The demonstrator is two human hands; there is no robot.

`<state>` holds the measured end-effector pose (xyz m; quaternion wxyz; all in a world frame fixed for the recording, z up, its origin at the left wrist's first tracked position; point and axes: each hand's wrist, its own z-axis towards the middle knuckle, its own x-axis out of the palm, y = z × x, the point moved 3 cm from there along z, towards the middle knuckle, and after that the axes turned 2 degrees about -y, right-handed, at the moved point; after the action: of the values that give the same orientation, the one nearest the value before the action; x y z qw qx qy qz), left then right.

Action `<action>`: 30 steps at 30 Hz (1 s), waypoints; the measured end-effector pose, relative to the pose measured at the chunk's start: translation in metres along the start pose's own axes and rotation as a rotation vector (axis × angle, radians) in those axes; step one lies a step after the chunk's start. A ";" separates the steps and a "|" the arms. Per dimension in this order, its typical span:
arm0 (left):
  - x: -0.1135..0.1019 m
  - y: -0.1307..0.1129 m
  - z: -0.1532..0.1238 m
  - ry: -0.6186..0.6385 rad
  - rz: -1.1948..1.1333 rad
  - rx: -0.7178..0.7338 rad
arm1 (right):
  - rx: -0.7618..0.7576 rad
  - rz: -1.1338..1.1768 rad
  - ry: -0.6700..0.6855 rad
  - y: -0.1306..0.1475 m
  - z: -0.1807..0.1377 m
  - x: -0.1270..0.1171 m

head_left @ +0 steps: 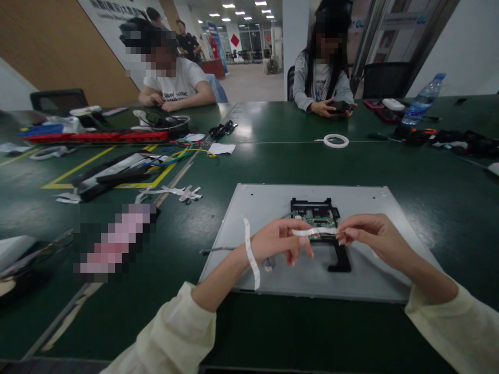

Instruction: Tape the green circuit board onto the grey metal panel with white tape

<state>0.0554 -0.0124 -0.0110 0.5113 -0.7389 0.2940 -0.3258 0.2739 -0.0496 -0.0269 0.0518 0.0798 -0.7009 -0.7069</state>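
Note:
A short strip of white tape (317,231) is stretched between my two hands above a grey metal panel. My right hand (374,236) pinches its right end between thumb and fingertips. At the other end, my left hand (278,239) holds the strip between thumb and index finger, the other fingers curled below. A second white tape strip (250,254) clings across my left wrist, both ends hanging free. Beneath the hands, a black plastic bracket (343,257) with a green circuit board (304,210) rests on the panel (261,202), partly hidden by my fingers. A grey cable (222,249) lies at the left.
A roll of white tape (336,141) lies farther back. Crumpled tape pieces (187,193), a blurred-out phone-like object (117,239) and black devices with wires (117,174) are to the left. A water bottle (423,101) stands far right. Two people sit opposite.

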 end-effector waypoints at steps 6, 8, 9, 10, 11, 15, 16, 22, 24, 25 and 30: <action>0.005 0.002 0.002 -0.020 0.055 -0.073 | -0.024 -0.179 0.005 0.009 -0.002 0.004; 0.005 0.004 0.004 -0.090 0.079 -0.098 | -0.045 -0.238 0.014 0.013 -0.003 0.003; 0.005 0.005 0.005 -0.131 0.095 -0.105 | -0.056 -0.264 0.012 0.015 -0.004 0.002; 0.006 0.006 0.005 -0.166 0.111 -0.108 | -0.068 -0.287 0.007 0.017 -0.004 0.002; 0.007 0.007 0.005 -0.192 0.123 -0.110 | -0.078 -0.308 0.001 0.018 -0.004 0.001; 0.014 0.008 0.006 -0.187 0.129 -0.125 | -0.100 -0.364 -0.020 0.019 -0.005 0.000; 0.016 0.009 0.006 -0.171 0.135 -0.126 | -0.100 -0.364 -0.031 0.019 -0.005 0.000; 0.017 0.016 0.008 -0.142 0.260 -0.090 | -0.004 -0.335 -0.018 0.019 -0.006 -0.004; 0.020 0.016 0.008 -0.184 0.357 -0.068 | 0.087 -0.373 0.072 0.017 -0.007 -0.009; 0.022 0.014 0.008 -0.215 0.430 -0.052 | 0.130 -0.397 0.118 0.016 -0.007 -0.011; 0.043 0.004 0.011 -0.357 0.839 0.107 | 0.216 -0.505 0.215 0.010 -0.008 -0.023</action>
<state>0.0903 -0.0407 -0.0099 0.6790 -0.5732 0.4578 0.0271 0.2972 -0.0532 -0.0158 -0.0607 0.3313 -0.7205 -0.6062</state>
